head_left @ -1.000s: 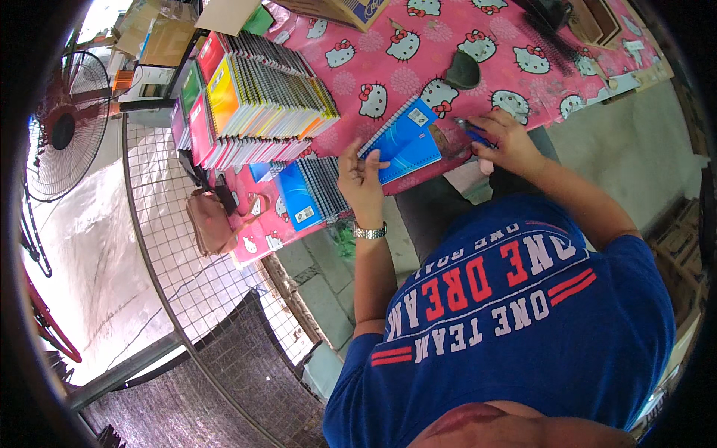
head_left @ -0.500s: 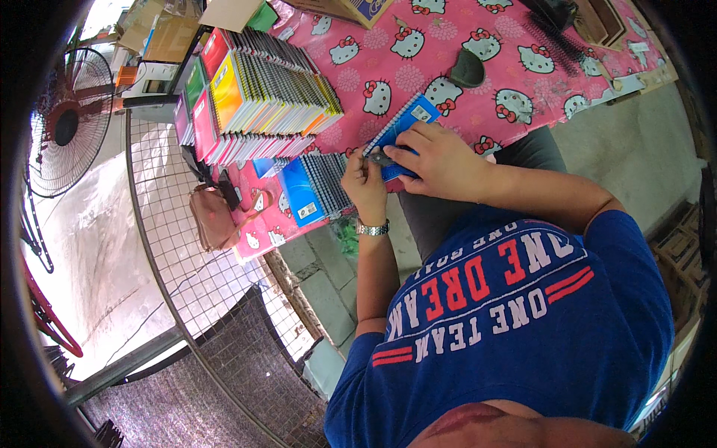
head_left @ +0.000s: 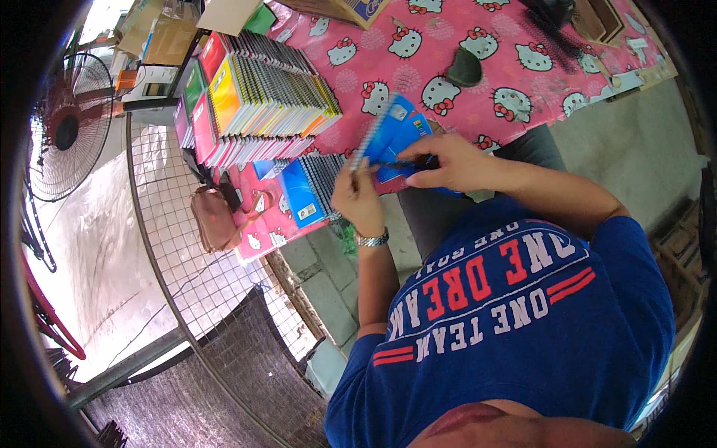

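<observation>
My left hand (head_left: 358, 200) is closed on the lower end of a blue spiral notebook (head_left: 382, 136), whose wire-bound edge faces left; it is slightly blurred. Under and beside it at the table's front edge lies another blue notebook (head_left: 419, 130), fanned out to the right. My right hand (head_left: 457, 164) is closed around a dark hand tool (head_left: 426, 161) that looks like pliers, its tip pointing left toward the held notebook. Left of my hands, a row of blue spiral notebooks (head_left: 308, 196) rests on the table.
Tall stacks of spiral notebooks (head_left: 261, 93) in several colours stand at the left on the pink patterned tablecloth (head_left: 403, 71). A dark, rounded piece (head_left: 464, 69) lies farther back. A brown bag (head_left: 215, 218) sits by the wire mesh, near a standing fan (head_left: 69, 128).
The upper blue notebook has shifted left and turned in my left hand, uncovering the one beneath. My right hand has drawn back to the right with the tool.
</observation>
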Motion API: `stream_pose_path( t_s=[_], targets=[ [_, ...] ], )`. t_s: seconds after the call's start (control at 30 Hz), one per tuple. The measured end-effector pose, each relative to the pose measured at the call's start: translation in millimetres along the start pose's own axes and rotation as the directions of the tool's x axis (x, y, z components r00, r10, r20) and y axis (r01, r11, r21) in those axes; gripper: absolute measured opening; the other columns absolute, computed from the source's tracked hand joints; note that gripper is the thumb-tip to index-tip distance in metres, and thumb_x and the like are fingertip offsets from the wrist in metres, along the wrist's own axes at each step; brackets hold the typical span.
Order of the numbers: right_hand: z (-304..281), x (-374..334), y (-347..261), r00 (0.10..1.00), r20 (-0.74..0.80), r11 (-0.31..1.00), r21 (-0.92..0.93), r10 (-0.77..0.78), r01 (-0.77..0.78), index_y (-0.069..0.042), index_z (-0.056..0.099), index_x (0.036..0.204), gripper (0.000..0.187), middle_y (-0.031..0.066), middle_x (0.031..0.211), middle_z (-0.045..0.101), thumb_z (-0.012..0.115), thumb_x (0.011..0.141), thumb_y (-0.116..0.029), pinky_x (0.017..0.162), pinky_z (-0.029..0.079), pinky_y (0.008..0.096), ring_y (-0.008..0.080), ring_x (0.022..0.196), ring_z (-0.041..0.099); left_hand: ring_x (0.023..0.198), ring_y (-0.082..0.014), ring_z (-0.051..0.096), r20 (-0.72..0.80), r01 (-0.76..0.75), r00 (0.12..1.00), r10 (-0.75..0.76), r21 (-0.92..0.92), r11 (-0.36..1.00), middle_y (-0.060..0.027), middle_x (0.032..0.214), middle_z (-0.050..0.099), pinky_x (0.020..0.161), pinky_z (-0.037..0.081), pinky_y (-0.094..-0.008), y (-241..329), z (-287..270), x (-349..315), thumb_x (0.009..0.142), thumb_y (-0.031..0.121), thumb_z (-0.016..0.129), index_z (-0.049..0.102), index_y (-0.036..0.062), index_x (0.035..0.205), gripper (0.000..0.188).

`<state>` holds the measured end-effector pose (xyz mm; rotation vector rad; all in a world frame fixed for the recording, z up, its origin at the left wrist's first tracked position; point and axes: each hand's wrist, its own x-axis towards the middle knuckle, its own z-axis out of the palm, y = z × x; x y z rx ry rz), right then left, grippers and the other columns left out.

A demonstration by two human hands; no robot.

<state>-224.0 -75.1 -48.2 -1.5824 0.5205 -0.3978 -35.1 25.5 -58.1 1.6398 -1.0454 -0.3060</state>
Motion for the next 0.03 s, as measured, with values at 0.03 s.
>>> stream_pose_path(
  t_s=[0.03],
  targets=[
    [-7.6,-1.1,6.5,0.968,-0.091,0.944,-0.26,-0.235,0.205,-0.008,0.062,0.126,0.045,0.0134,0.106,0.068,0.072,0.086,-0.024,0.083,0.049,0.0329,0.0217,0.096,0.063,0.077,-0.0195,0.069,-0.109,0.041,0.992,-0.057,-0.147,0.988,-0.0121,0.096,0.069,0.07,0.057,-0.0285,6.5,-7.2,4.7,0.092,0.001,0.06,0.064,-0.0011,0.12,0.028]
  ],
)
